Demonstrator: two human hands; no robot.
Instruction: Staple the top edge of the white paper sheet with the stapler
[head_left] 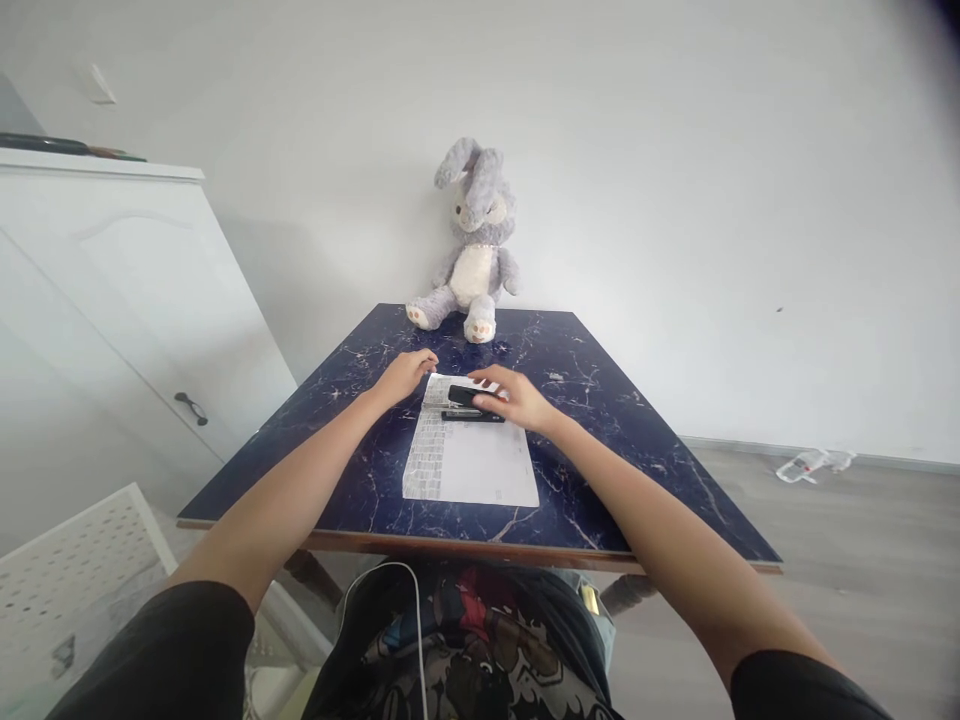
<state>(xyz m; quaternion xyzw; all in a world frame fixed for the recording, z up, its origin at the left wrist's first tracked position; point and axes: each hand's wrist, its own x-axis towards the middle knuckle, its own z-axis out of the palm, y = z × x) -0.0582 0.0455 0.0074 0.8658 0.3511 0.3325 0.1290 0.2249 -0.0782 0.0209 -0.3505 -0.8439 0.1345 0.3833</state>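
Note:
A black stapler (457, 394) lies across the upper part of a printed sheet of paper (480, 465), its top arm raised from its base. My right hand (519, 397) is on the stapler's right end, thumb along the near side and fingers over the far side. At the sheet's upper left corner is my left hand (403, 376), its fingers curled together. Whether those fingertips pinch the paper's edge is hard to make out. Dense print fills the sheet's left side, while most of the right side is white.
The dark blue marbled table (600, 450) stands against a white wall. A grey plush rabbit (472, 270) sits at its far edge. To the left are a white cabinet (135, 300) and a perforated white chair (75, 560). A white cable (417, 610) hangs before my shirt.

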